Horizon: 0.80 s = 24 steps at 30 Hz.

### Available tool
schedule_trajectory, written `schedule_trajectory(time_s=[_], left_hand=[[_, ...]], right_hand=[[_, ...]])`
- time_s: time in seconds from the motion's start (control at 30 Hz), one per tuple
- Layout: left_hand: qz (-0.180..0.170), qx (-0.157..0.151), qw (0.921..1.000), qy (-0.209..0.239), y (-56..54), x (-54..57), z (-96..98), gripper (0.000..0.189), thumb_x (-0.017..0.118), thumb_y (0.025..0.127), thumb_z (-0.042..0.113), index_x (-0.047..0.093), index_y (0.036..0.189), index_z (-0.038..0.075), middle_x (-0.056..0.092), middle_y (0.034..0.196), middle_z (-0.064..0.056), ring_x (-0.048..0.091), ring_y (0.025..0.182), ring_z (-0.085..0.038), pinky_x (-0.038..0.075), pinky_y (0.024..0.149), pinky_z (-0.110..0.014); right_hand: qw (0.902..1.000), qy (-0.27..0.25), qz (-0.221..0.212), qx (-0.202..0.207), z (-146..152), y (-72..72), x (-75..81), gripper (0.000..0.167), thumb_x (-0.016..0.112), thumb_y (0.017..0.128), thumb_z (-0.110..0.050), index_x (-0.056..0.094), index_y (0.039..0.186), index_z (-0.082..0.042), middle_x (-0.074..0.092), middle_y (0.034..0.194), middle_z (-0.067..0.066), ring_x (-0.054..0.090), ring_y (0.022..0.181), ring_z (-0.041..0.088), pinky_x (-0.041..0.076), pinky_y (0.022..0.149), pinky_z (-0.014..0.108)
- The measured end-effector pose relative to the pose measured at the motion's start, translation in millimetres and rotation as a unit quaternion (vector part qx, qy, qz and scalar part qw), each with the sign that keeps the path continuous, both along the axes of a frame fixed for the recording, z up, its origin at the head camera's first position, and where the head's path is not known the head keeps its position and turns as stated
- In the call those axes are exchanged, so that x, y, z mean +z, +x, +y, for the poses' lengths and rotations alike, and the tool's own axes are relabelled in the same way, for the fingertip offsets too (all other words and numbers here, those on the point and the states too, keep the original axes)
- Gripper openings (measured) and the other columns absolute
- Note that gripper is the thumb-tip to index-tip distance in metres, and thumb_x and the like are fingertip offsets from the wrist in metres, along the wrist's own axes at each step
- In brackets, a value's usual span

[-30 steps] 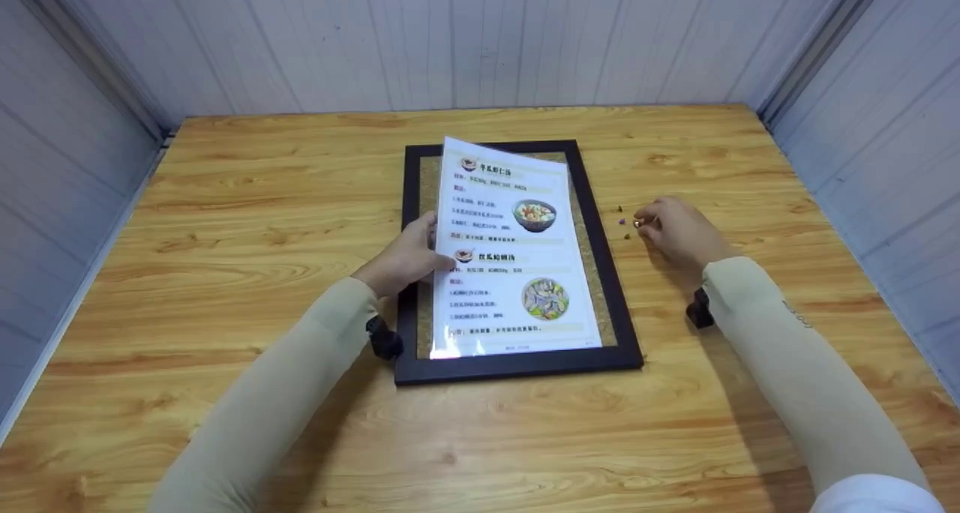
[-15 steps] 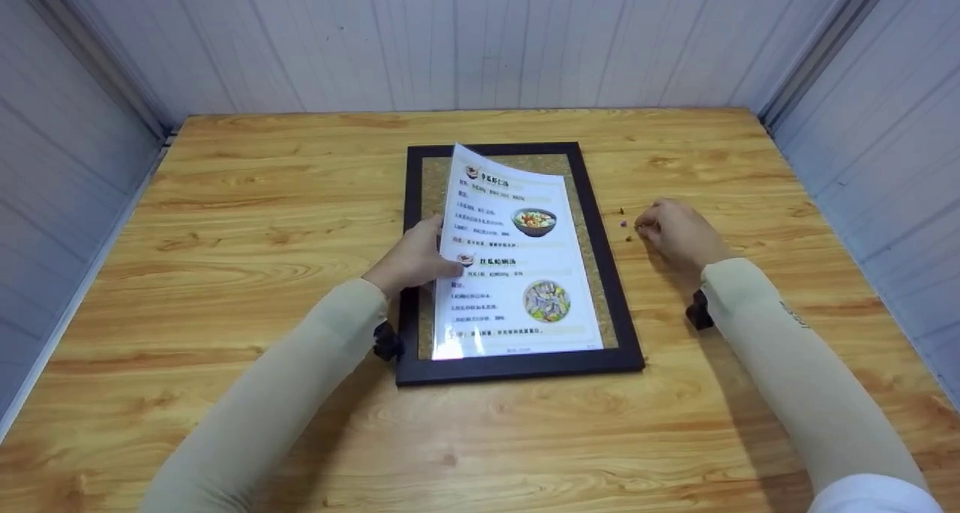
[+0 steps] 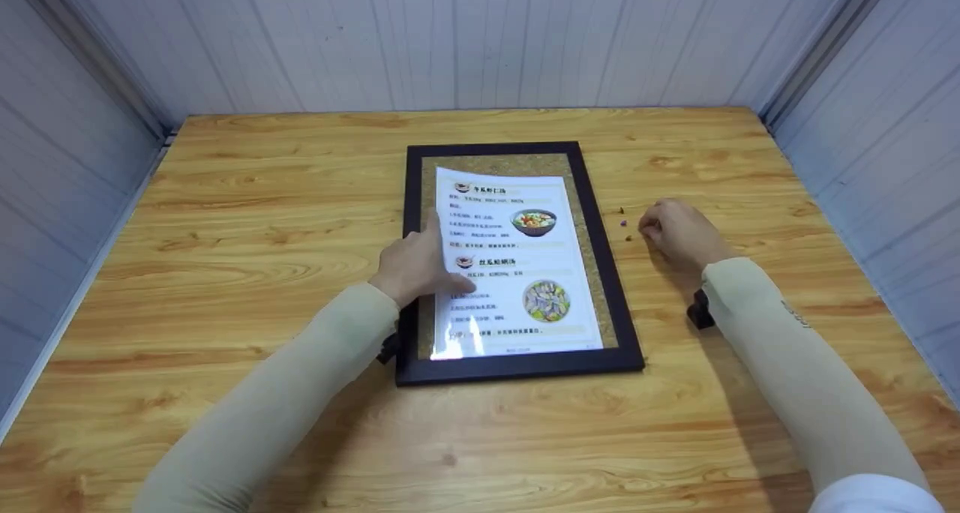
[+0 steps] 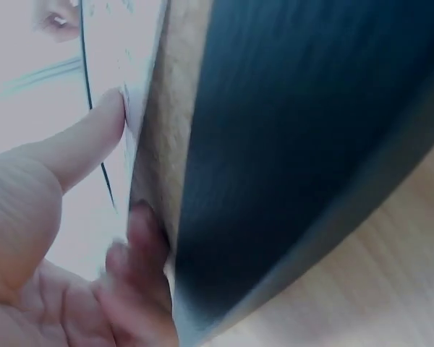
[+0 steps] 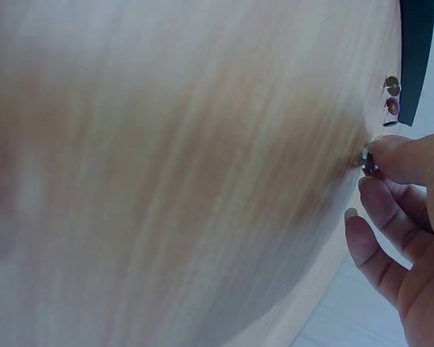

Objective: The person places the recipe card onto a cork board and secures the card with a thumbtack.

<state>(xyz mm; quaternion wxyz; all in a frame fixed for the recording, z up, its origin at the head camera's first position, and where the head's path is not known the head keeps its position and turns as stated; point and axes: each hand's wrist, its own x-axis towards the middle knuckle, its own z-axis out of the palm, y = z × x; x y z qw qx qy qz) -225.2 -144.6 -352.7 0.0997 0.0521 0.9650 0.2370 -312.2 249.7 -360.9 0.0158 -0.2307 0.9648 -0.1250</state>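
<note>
A laminated recipe sheet [image 3: 517,273] with two soup pictures lies over a cork board [image 3: 495,164] with a dark frame [image 3: 517,364]. My left hand [image 3: 416,265] holds the sheet's left edge. In the left wrist view the thumb [image 4: 94,141] presses its printed face, while the other fingers [image 4: 141,282] are curled at the edge, near the cork. My right hand [image 3: 679,232] is low over the table, right of the board. Its thumb and forefinger pinch a small shiny thumbtack [image 5: 367,160], seen in the right wrist view; the remaining fingers are bent loosely.
Three loose thumbtacks, among them a purple one [image 3: 623,223], lie between the frame and my right hand. The wood-grain table [image 3: 262,198] is bordered by pale panel walls [image 3: 450,40] at the back and both sides.
The sheet's raised upper left corner has come down closer to the board. My left hand has shifted slightly right and toward me along the edge. The right hand stays almost in place.
</note>
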Motion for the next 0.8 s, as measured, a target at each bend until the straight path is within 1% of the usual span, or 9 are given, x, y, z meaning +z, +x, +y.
schedule_trajectory(time_s=[0.07,0.13,0.2,0.37,0.47,0.53,0.6,0.67,0.8], left_hand=[[-0.003,-0.017,0.9995,-0.028,0.5,0.9,0.5,0.13,0.087,0.067,0.056,0.012,0.158,0.0,0.067,0.116,-0.018,0.065,0.098,-0.031,0.052,0.079,-0.045],[-0.006,-0.032,0.9982,-0.05,0.2,1.4,0.9,0.124,0.085,0.068,0.059,0.019,0.157,0.002,0.063,0.126,-0.019,0.064,0.103,-0.031,0.051,0.081,-0.046],[-0.008,-0.04,0.9966,-0.072,-0.4,1.7,1.2,0.117,0.083,0.069,0.062,0.03,0.154,0.002,0.062,0.128,-0.02,0.064,0.103,-0.03,0.051,0.081,-0.046],[0.005,-0.056,0.9919,-0.114,-2.2,1.3,1.4,0.108,0.081,0.067,0.067,0.047,0.145,0.001,0.066,0.119,-0.019,0.064,0.096,-0.029,0.052,0.076,-0.045],[0.027,-0.065,0.989,-0.13,-3.1,0.5,1.0,0.107,0.08,0.064,0.071,0.053,0.141,0.001,0.057,0.131,-0.023,0.059,0.101,-0.034,0.051,0.078,-0.048],[0.043,-0.071,0.9873,-0.136,-4.0,0.0,0.5,0.107,0.079,0.062,0.074,0.057,0.138,0.001,0.05,0.137,-0.023,0.053,0.107,-0.036,0.048,0.083,-0.05],[0.054,-0.077,0.9856,-0.14,-5.2,-0.3,-0.2,0.108,0.079,0.06,0.076,0.058,0.136,0.002,0.042,0.144,-0.022,0.045,0.113,-0.038,0.042,0.088,-0.053],[0.054,-0.086,0.9852,-0.139,-6.6,-0.5,-1.1,0.109,0.078,0.061,0.076,0.056,0.14,0.004,0.038,0.148,-0.019,0.039,0.122,-0.04,0.036,0.093,-0.056],[0.019,-0.098,0.9881,-0.117,-8.6,-0.7,-2.5,0.109,0.077,0.068,0.072,0.041,0.153,0.013,0.025,0.16,-0.016,0.019,0.144,-0.045,0.017,0.105,-0.071]], right_hand=[[0.9999,0.002,0.011,0.006,0.1,-0.1,-0.4,0.018,0.056,0.095,0.004,0.073,0.102,0.006,0.064,0.101,0.022,0.061,0.097,0.04,0.05,0.085,0.052],[0.9999,0.0,0.012,0.004,0.2,0.0,-0.9,0.018,0.056,0.095,0.004,0.073,0.101,0.006,0.065,0.1,0.022,0.062,0.096,0.04,0.051,0.084,0.052],[0.9999,0.001,0.012,0.003,0.5,0.0,-1.2,0.018,0.057,0.095,0.003,0.073,0.101,0.006,0.065,0.1,0.022,0.062,0.094,0.039,0.051,0.083,0.051],[1.0,-0.004,0.003,-0.005,4.1,0.8,0.7,0.018,0.059,0.096,-0.001,0.071,0.105,0.008,0.062,0.102,0.023,0.061,0.093,0.039,0.051,0.081,0.052],[0.9998,-0.012,-0.004,-0.013,8.5,1.5,1.5,0.019,0.058,0.095,-0.001,0.069,0.107,0.01,0.06,0.104,0.024,0.061,0.093,0.039,0.051,0.08,0.052],[0.9996,-0.02,-0.009,-0.019,11.4,1.8,1.4,0.02,0.058,0.095,-0.001,0.069,0.107,0.01,0.06,0.104,0.023,0.06,0.093,0.039,0.051,0.08,0.052],[0.9992,-0.029,-0.013,-0.026,14.0,2.0,0.7,0.02,0.057,0.095,0.0,0.07,0.107,0.009,0.06,0.103,0.022,0.06,0.093,0.038,0.051,0.08,0.052],[0.9985,-0.04,-0.02,-0.033,16.0,2.1,-0.1,0.02,0.056,0.096,0.0,0.07,0.107,0.009,0.061,0.103,0.021,0.06,0.093,0.037,0.05,0.081,0.052],[0.9962,-0.059,-0.044,-0.048,18.8,3.4,-0.6,0.02,0.056,0.097,-0.002,0.069,0.109,0.008,0.061,0.104,0.019,0.06,0.092,0.035,0.05,0.08,0.051]])
